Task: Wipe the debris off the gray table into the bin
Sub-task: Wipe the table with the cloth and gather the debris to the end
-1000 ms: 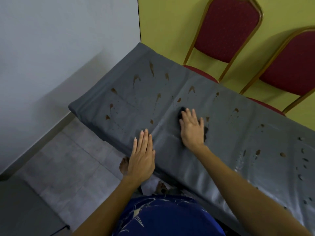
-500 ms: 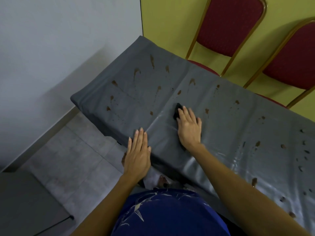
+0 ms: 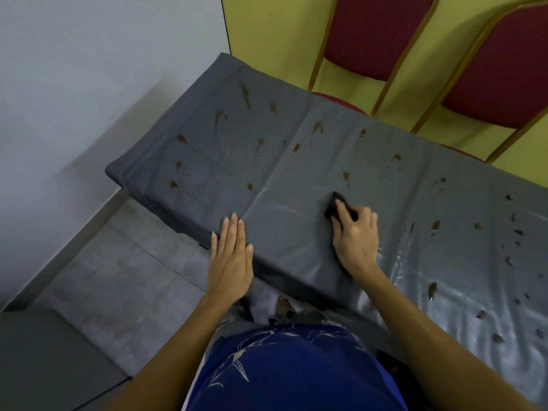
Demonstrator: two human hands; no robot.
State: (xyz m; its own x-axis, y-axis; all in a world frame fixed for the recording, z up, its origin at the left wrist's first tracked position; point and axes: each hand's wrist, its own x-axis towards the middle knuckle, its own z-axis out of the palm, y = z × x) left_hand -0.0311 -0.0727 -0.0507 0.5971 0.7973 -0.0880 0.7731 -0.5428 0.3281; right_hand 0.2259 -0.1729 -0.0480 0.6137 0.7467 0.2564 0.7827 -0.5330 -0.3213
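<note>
The gray table (image 3: 207, 173), covered in a shiny gray sheet, runs from the upper left corner to the lower right. Brown debris smears (image 3: 219, 117) dot its far left half and dark bits (image 3: 433, 289) lie on the right. My right hand (image 3: 355, 238) presses a small dark cloth (image 3: 335, 203) onto the sheet near the middle, fingers curled over it. My left hand (image 3: 231, 256) lies flat at the table's near edge, fingers together, holding nothing. No bin is in view.
Two red padded chairs with gold frames (image 3: 370, 37) (image 3: 498, 72) stand behind the table against a yellow wall. A white wall is on the left, gray floor tiles (image 3: 118, 277) below it. My blue shirt (image 3: 290, 372) fills the bottom.
My right hand has drawn the dark cloth toward me and to the right, leaving a wet streak. My left hand has stayed at the table's near edge.
</note>
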